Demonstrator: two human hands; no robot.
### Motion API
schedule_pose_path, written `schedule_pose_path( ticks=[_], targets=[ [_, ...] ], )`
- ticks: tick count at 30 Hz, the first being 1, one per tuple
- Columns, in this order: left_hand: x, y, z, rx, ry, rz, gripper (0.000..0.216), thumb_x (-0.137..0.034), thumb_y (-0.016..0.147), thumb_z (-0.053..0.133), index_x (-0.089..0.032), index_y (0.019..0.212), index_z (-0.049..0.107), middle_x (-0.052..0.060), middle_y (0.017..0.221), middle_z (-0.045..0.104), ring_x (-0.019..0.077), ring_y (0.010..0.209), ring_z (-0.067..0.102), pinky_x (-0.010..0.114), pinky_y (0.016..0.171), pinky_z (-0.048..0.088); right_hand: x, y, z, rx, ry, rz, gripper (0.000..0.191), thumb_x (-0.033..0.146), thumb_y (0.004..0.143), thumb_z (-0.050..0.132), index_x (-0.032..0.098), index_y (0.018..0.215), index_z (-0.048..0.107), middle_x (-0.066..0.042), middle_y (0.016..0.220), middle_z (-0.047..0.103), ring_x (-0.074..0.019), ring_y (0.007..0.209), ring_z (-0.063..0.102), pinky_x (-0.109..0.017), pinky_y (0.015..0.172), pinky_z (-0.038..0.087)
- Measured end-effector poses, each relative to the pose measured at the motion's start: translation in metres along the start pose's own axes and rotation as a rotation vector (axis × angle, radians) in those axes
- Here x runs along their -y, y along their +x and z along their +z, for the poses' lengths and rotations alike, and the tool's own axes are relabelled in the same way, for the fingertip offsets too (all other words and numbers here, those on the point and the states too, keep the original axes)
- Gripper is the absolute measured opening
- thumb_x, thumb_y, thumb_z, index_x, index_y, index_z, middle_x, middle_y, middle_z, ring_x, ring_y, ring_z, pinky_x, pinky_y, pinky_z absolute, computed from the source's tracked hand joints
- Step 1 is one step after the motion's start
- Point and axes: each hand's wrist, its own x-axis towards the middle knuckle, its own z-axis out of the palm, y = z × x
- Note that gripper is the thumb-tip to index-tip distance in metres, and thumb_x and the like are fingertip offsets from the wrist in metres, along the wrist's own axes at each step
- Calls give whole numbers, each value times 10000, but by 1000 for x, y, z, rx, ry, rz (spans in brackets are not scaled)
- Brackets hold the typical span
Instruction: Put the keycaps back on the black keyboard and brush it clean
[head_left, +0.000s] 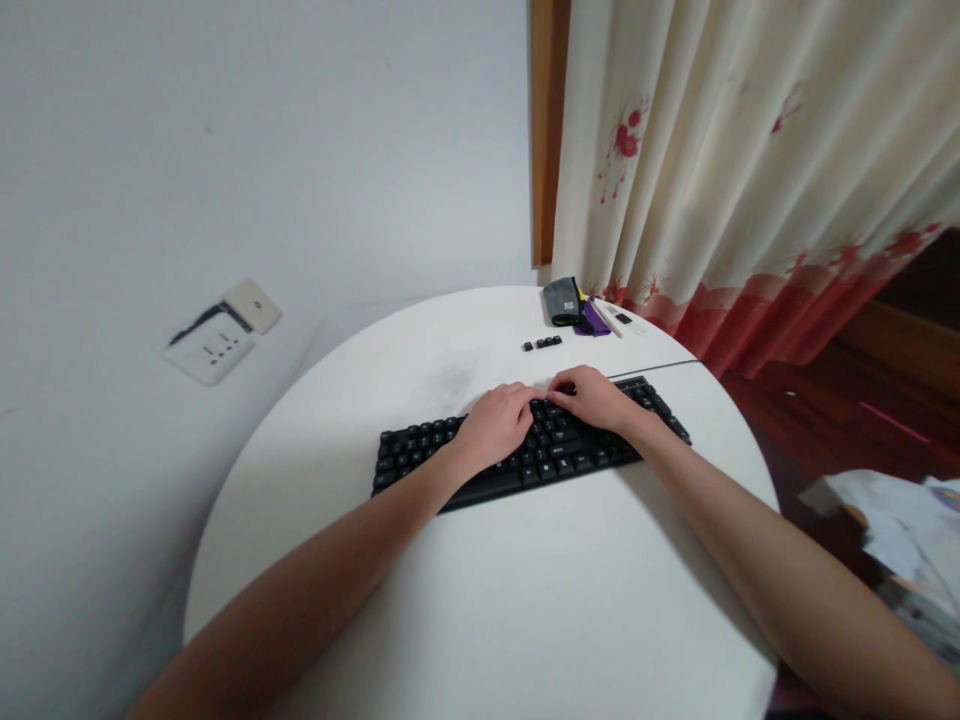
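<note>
A black keyboard [420, 450] lies across the middle of a round white table [525, 600]. My left hand [495, 425] rests on the keys near the keyboard's centre, its fingers curled down onto the top rows. My right hand [592, 395] sits just to its right, fingers bent and pinched together over the keys at the far edge. What the fingertips grip, if anything, is hidden. A short row of loose black keycaps [542, 343] lies on the table beyond the keyboard.
At the table's far edge lie a grey folded cloth [562, 300], a purple item [596, 320] and a white pen-like stick [609, 320]. A wall socket [217, 340] is on the white wall at left. A floral curtain [750, 170] hangs at right above a dark floor.
</note>
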Motion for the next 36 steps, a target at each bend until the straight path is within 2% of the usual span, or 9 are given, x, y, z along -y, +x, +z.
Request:
schedule_pose_path(
  ticks=[10,15,18,21,24,28,31,36],
  targets=[
    [1,-1,1,-9,-18,-8,339,-130,916,430,-230,1161,641,43,1102,687,209,1058,616,376,1001,463,4,0,-1,-2,-21,-16,159,260,862,604,191,814,738,-55,815,739,-179,757,641,-272,724,442],
    [5,4,-6,-6,-166,-78,264,-218,932,478,-204,1138,641,52,1109,706,193,1016,651,342,960,497,2,2,-10,-92,-18,12,195,262,874,573,184,793,732,-65,810,737,-183,761,639,-276,741,445],
    [18,21,-16,23,-238,-212,301,-298,901,561,-189,1174,627,64,1101,718,181,890,687,306,844,542,-7,5,-18,-212,-14,74,216,282,874,561,180,768,719,-72,792,731,-188,751,637,-282,741,447],
    [35,52,-22,5,-119,-273,366,-314,838,653,-160,1170,642,96,1142,707,217,923,684,334,872,525,-17,7,-27,-330,0,134,228,288,868,545,177,762,714,-75,788,725,-193,753,637,-286,730,445],
    [53,86,-15,-1,15,-308,395,-314,801,702,-131,1149,659,125,1134,707,256,1047,651,354,964,474,-26,8,-33,-400,20,181,234,283,855,536,173,757,718,-72,763,718,-192,722,631,-285,690,437],
    [65,120,5,20,72,-323,467,-329,781,734,-115,1185,639,136,1126,702,260,1046,644,343,931,480,-33,9,-39,-447,48,231,240,282,839,535,169,742,724,-63,735,712,-187,683,619,-282,649,424],
    [64,132,18,-1,93,-311,459,-338,799,718,-106,1186,635,139,1073,702,259,1021,642,343,910,483,-37,10,-41,-465,65,252,239,280,834,535,172,735,724,-60,733,711,-190,688,621,-285,651,424],
    [60,133,30,-42,144,-284,243,-263,891,602,-105,1053,688,167,1082,666,267,1033,622,368,924,464,-42,11,-43,-470,80,251,225,259,831,534,172,742,721,-64,756,718,-191,707,629,-289,672,435]
  ],
)
